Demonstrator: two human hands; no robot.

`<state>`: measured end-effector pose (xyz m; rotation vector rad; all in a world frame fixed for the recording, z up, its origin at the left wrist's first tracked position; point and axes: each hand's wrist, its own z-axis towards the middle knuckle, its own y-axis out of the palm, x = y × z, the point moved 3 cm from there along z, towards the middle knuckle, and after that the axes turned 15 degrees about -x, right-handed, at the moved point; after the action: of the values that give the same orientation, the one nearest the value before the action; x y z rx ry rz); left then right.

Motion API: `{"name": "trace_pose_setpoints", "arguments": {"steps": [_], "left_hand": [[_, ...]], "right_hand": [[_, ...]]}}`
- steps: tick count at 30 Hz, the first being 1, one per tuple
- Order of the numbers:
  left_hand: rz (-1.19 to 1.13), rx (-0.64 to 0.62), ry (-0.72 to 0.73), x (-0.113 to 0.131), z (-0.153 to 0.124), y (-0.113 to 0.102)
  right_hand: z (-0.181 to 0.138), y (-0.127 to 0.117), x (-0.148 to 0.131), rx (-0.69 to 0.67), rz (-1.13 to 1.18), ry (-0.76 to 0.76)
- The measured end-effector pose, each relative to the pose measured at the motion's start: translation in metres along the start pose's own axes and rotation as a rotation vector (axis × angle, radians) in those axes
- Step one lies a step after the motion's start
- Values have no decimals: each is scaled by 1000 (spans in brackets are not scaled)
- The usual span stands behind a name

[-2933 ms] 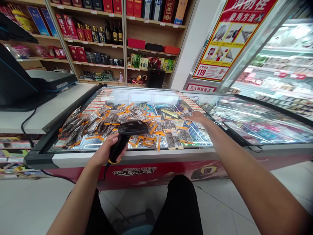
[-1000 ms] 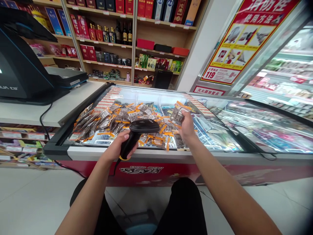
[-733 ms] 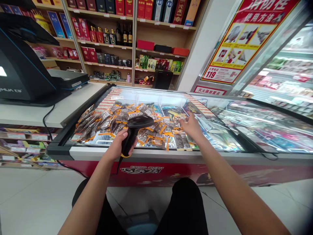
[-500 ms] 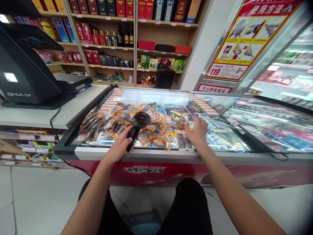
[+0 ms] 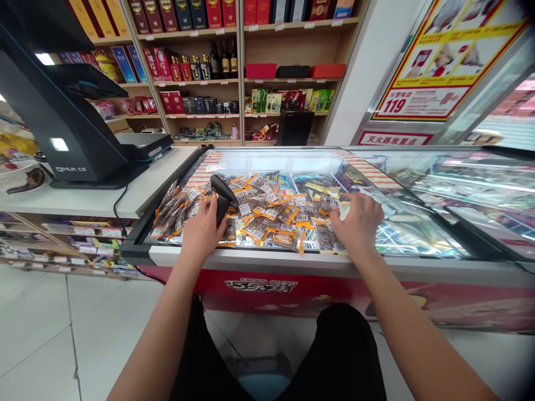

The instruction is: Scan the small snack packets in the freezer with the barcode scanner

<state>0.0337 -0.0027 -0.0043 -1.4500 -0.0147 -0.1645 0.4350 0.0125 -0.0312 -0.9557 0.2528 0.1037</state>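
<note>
My left hand grips a black handheld barcode scanner, its head tipped forward over a heap of small orange-edged snack packets that lie on the glass lid of a chest freezer. My right hand rests, fingers spread, on packets at the right edge of the heap; whether it grips one I cannot tell. Both forearms reach over the freezer's front rim.
A black cash-register terminal stands on the white counter to the left, its cable hanging down. Wooden shelves of boxes and bottles line the back wall. A red and yellow poster and a glass cooler are at right. My black-trousered legs are below.
My right hand lifted a packet toward the scanner, put it back down and now rests on the heap. The scanner has tipped forward and lower. The view has dropped closer to the freezer.
</note>
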Motion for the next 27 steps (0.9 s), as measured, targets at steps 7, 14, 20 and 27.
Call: {"name": "trace_pose_setpoints", "arguments": {"steps": [7,14,20,27], "left_hand": [[-74,257,22,16,-15,15],[-340,392,48,15,-27,10],[-1238,146,323,29,-47,-20],[-1547,-180,476,55,-48,10]], "right_hand": [[-1,-7,-8,-21,-21,-54],[-2,-21,-15,-5,292,-64],[-42,-55,-86,-147,1216,-86],[-81,-37,-147,-552,1515,-126]]}}
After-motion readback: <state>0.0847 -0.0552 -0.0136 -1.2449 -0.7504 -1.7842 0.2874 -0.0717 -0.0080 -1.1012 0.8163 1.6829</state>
